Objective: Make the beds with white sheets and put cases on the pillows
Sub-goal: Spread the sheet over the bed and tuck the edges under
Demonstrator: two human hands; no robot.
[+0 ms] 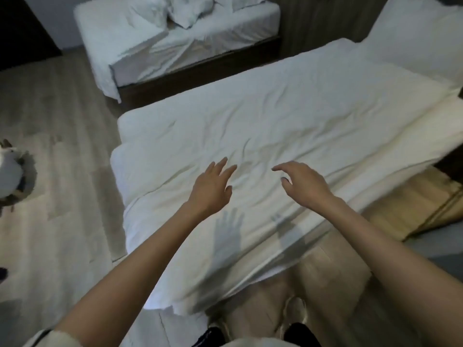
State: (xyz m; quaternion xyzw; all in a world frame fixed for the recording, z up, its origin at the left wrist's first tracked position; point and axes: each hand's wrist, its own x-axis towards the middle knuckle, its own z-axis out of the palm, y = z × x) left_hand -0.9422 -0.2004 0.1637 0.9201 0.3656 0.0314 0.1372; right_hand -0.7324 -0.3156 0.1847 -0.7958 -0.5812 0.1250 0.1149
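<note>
A white sheet (288,116) lies spread and wrinkled over the near bed, its front edge hanging over the bed's side by my legs. My left hand (213,186) hovers above the sheet with fingers straight and spread, holding nothing. My right hand (303,184) hovers beside it, fingers relaxed and slightly bent, also empty. Both hands cast shadows on the sheet below them. A white pillow (421,33) lies at the head of this bed at the upper right. On the far bed (175,46) a rumpled white sheet and two crumpled pillows (180,11) lie.
Light wooden floor (55,196) runs along the left and between the beds. A bundle of white cloth (10,174) sits on the floor at the left edge. A dark wall panel (313,21) stands behind the beds. A wooden piece (413,209) shows at the right.
</note>
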